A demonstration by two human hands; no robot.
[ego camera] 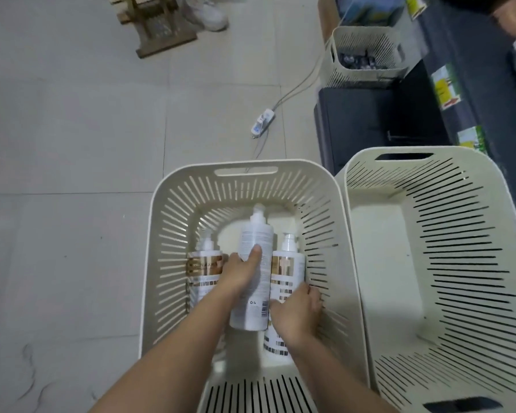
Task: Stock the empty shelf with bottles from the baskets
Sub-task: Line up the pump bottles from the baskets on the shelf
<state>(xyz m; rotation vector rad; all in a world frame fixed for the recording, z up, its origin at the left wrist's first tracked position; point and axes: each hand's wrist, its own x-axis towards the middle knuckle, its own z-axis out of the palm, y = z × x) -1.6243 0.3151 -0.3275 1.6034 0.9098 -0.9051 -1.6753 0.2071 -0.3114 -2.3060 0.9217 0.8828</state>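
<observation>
Three bottles (255, 234) in basket (161, 234); left hand (240, 275) grips middle, right hand (298, 311) wall-side.

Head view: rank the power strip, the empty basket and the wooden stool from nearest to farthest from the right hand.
From the right hand, gripping a gold-labelled bottle:
1. Empty basket, immediately to its right.
2. Power strip, on the floor farther ahead.
3. Wooden stool, far off at the top left.

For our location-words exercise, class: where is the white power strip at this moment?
In the head view, the power strip lies on the tiled floor above centre, beyond the bottle basket and left of the black unit.
</observation>
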